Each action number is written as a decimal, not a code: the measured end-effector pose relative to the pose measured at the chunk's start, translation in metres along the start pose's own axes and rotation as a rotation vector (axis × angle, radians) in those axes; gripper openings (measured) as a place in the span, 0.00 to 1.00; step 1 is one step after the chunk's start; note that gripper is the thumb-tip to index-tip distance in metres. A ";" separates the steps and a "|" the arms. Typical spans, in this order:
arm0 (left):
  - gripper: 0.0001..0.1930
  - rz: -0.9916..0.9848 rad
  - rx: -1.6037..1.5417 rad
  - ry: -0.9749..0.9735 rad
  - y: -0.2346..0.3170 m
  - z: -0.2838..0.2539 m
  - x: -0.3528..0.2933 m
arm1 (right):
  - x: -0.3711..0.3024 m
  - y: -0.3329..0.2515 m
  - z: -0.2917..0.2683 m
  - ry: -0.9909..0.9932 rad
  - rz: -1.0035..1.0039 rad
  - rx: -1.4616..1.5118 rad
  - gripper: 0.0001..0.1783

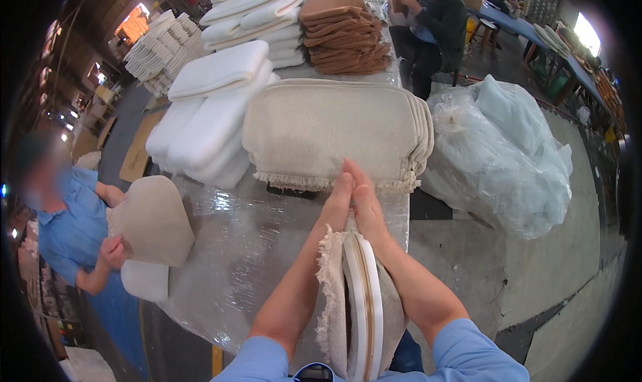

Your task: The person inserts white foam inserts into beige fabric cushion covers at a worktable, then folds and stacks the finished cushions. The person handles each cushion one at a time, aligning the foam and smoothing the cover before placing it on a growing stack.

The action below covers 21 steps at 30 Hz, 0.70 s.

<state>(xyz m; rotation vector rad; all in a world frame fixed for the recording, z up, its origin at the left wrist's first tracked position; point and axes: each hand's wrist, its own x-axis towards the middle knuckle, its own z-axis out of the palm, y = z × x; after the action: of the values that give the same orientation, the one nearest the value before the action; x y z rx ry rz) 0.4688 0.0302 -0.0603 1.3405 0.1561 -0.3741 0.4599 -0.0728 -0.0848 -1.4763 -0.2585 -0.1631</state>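
A beige fabric cushion cover (pixel 394 295) with a frayed edge stands on its side between my forearms, close to my body. White padding (pixel 369 308) with a tan band shows in its opening. My left hand (pixel 339 193) and my right hand (pixel 365 200) come together at its far end, palms facing and fingers stretched forward, pressing it between them. What lies between the palms is mostly hidden. Just beyond my fingertips lies a stack of beige fabric covers (pixel 328 124), their fringed edges toward me.
White folded padding (pixel 210 108) and brown covers (pixel 344 37) are piled on the plastic-covered table (pixel 234 248). At left, a person in a blue shirt (pixel 67 215) holds a beige piece (pixel 152 218). A plastic-wrapped bundle (pixel 501 154) lies at right. Another person (pixel 435 27) sits farther back.
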 end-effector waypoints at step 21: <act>0.39 0.055 0.083 -0.305 0.006 -0.025 -0.019 | -0.080 -0.060 -0.040 0.102 0.132 -0.126 0.09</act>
<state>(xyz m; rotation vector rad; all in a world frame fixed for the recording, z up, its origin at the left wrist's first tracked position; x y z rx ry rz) 0.4559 0.0582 -0.0546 1.3492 -0.1508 -0.5378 0.3704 -0.1223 -0.0519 -1.5995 -0.0686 -0.1497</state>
